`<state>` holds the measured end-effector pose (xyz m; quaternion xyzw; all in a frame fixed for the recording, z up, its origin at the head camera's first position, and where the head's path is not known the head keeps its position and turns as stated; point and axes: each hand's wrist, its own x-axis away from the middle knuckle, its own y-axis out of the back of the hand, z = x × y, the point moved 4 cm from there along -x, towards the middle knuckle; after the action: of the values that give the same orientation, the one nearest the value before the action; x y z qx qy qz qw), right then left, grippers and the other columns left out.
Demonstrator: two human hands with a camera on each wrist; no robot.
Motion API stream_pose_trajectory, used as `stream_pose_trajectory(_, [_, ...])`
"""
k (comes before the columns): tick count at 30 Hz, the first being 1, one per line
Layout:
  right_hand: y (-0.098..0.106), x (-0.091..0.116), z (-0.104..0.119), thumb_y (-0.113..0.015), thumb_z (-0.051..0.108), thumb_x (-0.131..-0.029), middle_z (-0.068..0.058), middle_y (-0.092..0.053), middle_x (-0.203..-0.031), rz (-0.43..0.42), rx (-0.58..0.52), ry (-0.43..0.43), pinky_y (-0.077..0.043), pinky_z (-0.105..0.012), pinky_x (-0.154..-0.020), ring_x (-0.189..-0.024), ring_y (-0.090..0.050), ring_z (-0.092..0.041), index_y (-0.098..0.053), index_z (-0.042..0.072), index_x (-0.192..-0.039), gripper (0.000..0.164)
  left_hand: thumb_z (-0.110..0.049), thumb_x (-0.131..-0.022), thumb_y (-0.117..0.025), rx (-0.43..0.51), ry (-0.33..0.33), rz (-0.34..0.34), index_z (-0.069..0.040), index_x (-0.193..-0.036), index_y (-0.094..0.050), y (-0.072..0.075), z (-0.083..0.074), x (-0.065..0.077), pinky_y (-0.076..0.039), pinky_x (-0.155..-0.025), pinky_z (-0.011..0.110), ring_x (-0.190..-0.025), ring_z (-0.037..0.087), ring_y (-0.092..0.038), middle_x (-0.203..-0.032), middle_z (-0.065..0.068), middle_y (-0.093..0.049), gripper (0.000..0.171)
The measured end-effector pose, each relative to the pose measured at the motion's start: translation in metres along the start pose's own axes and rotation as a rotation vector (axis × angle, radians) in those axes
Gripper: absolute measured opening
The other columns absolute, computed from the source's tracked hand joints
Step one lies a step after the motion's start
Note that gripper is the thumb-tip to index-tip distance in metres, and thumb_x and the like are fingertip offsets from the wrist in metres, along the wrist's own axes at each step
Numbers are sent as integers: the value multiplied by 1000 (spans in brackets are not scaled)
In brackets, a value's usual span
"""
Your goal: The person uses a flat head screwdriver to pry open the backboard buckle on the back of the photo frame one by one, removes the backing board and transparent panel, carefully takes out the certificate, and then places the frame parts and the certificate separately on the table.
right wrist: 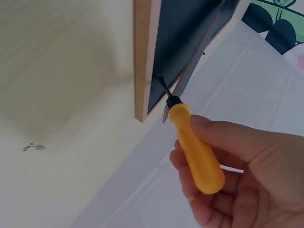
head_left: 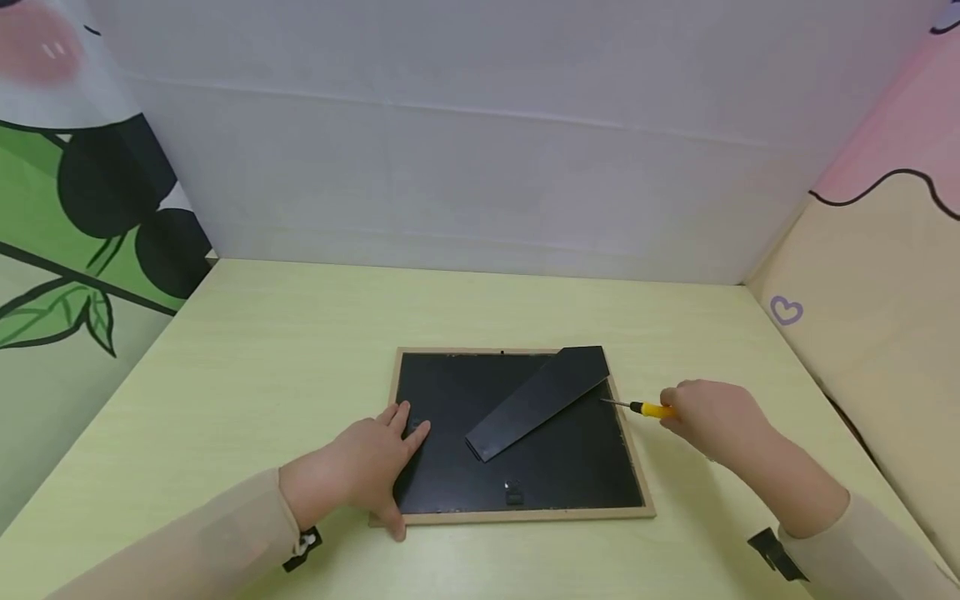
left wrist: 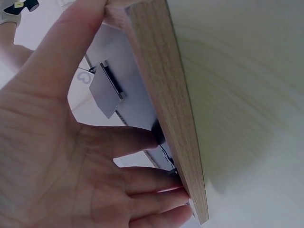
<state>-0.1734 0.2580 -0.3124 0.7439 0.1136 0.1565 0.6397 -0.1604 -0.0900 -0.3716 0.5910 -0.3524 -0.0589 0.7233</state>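
Observation:
A picture frame point(head_left: 517, 518) with a light wood border lies face down, its black backing board point(head_left: 442, 383) on top. The stand leg point(head_left: 543, 400) slants across the board from the far right toward the middle. My left hand point(head_left: 371, 462) rests spread over the frame's left side, fingers on the backing and thumb at the near corner; in the left wrist view the fingers look nearly straight against the wooden edge. With my right hand point(head_left: 712, 421) I grip a screwdriver point(right wrist: 197, 154) by its yellow handle. Its tip is at the backing's right edge, just inside the wooden border.
The pale table point(head_left: 285, 350) extends around the frame, with a white wall point(head_left: 480, 183) behind it. Painted side panels stand left and right. A small metal hanger point(head_left: 513, 494) sits on the backing near the front edge. A dark strap point(head_left: 778, 554) is on the right sleeve.

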Motion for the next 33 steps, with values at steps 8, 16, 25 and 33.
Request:
stream_pose_trajectory(8, [-31,12,-7,-74,8,-73,-1,-47,-72,97,-120,-36,-47,-33,-52,-55,-45,-15,-61,4,-81,15,-75,-49,-73,1,-1,-4,-9,-145,-34,0,0,0,-42,-96,43,-133,39,-29,-145,27,-27,123])
stream_pose_trajectory(16, [-46,19,-19,-66,9,-75,1,-53,-70,168,-387,-90,-41,-32,-58,-61,-45,-14,-63,5,-82,9,-74,-49,-74,10,2,-8,-8,-144,-35,-1,1,0,-42,-96,42,-133,39,-30,-145,27,-28,123])
stream_pose_trajectory(25, [-58,38,-37,-68,12,-81,2,-58,-76,227,-618,-145,-45,-32,-63,-70,-51,-14,-63,5,-85,9,-75,-48,-73,9,-1,-15,-8,-145,-35,-1,1,-1,-42,-96,42,-132,39,-30,-145,27,-28,123])
stream_pose_trajectory(33, [-69,53,-51,-67,14,-83,0,-59,-79,298,-717,-247,-46,-28,-60,-69,-53,-15,-62,0,-89,15,-74,-49,-74,16,4,-7,-9,-145,-34,-2,1,-1,-42,-96,43,-133,39,-29,-146,27,-27,123])
